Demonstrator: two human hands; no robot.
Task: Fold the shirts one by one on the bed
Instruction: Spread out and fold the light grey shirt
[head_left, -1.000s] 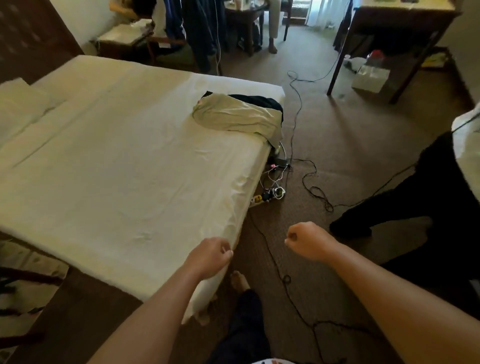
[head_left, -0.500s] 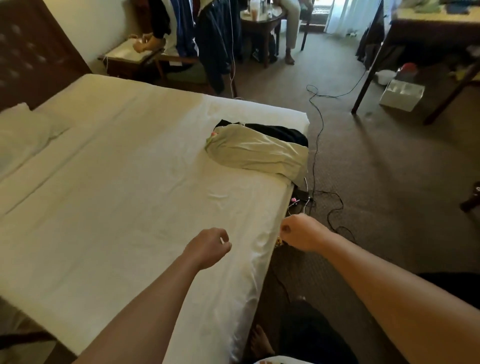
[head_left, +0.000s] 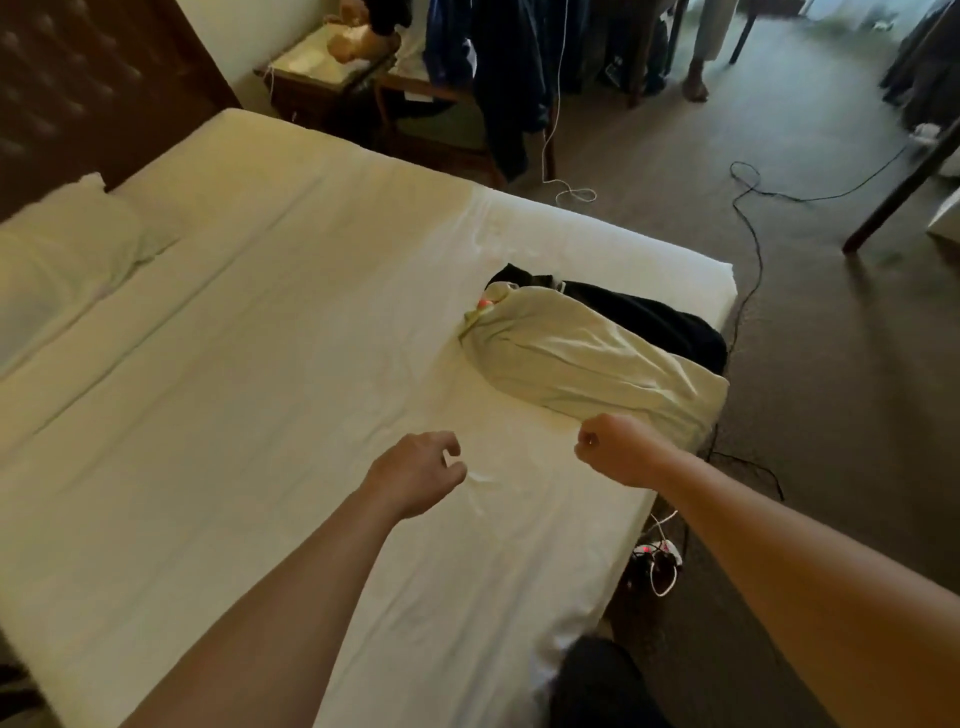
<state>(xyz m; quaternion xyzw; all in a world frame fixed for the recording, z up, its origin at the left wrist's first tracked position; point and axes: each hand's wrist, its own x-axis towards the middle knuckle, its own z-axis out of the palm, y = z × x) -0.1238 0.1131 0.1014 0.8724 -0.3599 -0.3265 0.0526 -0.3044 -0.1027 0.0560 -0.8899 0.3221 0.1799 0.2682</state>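
A pale green shirt (head_left: 587, 364) lies crumpled on top of a black shirt (head_left: 649, 322) near the right edge of the white bed (head_left: 260, 338). My right hand (head_left: 618, 449) is a closed fist holding nothing, just in front of the green shirt's near edge and apart from it. My left hand (head_left: 415, 475) hovers over the bare sheet to the left, its fingers loosely curled and holding nothing.
A pillow (head_left: 57, 260) lies at the far left below a dark headboard (head_left: 78, 78). Beyond the bed stand a bedside table (head_left: 322, 67) and a chair draped with dark clothes (head_left: 509, 62). Cables (head_left: 748, 218) and a power strip (head_left: 657, 558) lie on the carpet right of the bed.
The view has moved in over the bed. Both hands now reach over the mattress toward the shirts, and my left hand's fingers have loosened from a fist.
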